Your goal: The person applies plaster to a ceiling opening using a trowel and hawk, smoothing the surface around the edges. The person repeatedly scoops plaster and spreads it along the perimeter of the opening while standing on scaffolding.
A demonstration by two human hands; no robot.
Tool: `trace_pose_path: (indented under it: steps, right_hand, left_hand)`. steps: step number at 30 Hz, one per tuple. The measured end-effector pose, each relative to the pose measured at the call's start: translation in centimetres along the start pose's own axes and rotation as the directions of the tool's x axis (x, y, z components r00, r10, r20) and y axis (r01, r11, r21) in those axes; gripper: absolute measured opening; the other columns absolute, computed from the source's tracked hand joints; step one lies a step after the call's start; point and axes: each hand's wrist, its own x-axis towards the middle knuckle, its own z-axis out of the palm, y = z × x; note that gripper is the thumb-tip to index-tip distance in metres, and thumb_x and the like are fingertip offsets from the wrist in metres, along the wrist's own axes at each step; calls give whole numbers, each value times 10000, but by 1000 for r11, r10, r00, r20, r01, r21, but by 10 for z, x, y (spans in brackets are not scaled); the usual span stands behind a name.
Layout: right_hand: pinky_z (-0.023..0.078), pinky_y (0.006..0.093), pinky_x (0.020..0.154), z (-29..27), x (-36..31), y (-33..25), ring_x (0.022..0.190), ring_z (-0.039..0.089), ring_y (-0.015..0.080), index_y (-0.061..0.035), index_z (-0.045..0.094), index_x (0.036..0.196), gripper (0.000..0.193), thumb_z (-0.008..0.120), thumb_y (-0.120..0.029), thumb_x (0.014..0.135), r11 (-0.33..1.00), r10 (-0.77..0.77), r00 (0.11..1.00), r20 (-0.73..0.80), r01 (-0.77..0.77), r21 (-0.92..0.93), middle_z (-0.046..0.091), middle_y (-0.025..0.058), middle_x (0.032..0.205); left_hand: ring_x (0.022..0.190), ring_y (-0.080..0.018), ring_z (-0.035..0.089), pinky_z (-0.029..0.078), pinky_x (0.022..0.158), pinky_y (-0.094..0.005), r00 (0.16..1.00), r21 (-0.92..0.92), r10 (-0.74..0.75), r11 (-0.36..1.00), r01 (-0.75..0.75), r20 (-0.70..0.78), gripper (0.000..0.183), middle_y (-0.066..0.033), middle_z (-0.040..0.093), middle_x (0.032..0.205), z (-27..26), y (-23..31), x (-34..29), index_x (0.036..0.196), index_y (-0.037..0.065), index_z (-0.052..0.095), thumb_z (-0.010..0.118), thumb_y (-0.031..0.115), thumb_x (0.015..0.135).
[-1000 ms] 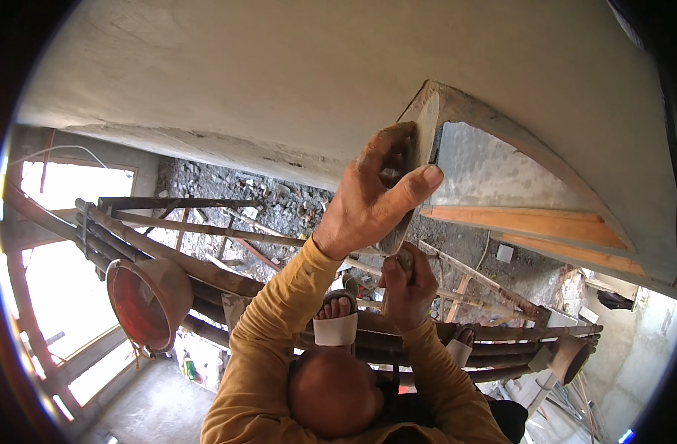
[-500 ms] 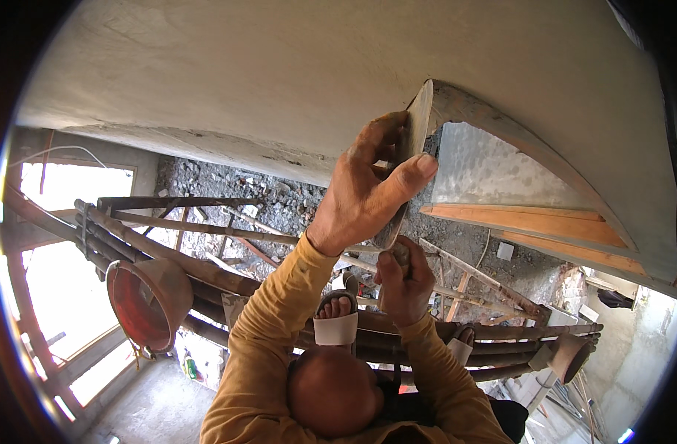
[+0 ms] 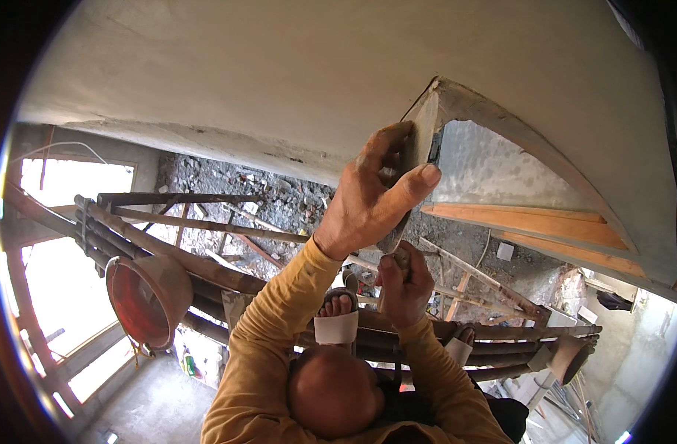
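Note:
A long flat grey plastering float (image 3: 395, 240), seen nearly edge-on, stands against the edge of an opening in the plastered wall. My left hand (image 3: 368, 200) is closed across it, thumb on one side and fingers on the other. Below, my right hand (image 3: 406, 288) has its fingers curled round the float's lower end; its exact grip is partly hidden. Above my left fingers, the plastered corner (image 3: 438, 92) of the opening is visible, with a thin dark line along its left side.
Curved bamboo poles (image 3: 205, 270) cross beneath me, and my sandalled foot (image 3: 337, 307) stands near them. A bucket (image 3: 150, 300) hangs at the left, another (image 3: 568, 359) at the right. Rubble (image 3: 227, 185) lies far below. Orange-brown timber (image 3: 531, 218) spans the arched opening.
The float has slid down a little from the opening's upper corner, baring that corner. My left hand has shifted slightly with it; my right hand has hardly moved.

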Motion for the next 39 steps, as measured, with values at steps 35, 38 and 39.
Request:
trace_pose_path:
  steps: [35, 38, 39]
  right_hand:
    - [471, 263, 583, 7, 9, -10, 622, 572, 103, -6, 580, 1126, 298, 625, -188, 893, 996, -15, 999, 33, 12, 91, 609, 48, 713]
    - [469, 264, 580, 9, 9, -5, 617, 570, 102, -11, 582, 1124, 292, 620, -183, 890, 996, 5, 1000, 14, -6, 87, 605, 49, 709]
    - [469, 264, 579, 9, 9, -4, 616, 570, 101, -13, 583, 1123, 291, 620, -182, 889, 995, 11, 1000, 13, -12, 95, 605, 49, 706]
  left_hand:
    - [888, -230, 599, 515, 735, -316, 989, 54, 141, 989, -138, -52, 854, -227, 587, 984, -2, 1, 12, 1238, -144, 450, 688, 542, 787]
    - [1013, -168, 550, 475, 831, -286, 997, 86, 80, 993, -79, -8, 731, -138, 583, 1127, -5, 0, 11, 1310, -43, 461, 698, 450, 825]
    - [1008, -167, 551, 475, 828, -286, 997, 95, 79, 992, -78, -7, 727, -136, 584, 1125, -6, -2, 11, 1308, -43, 462, 696, 451, 827]
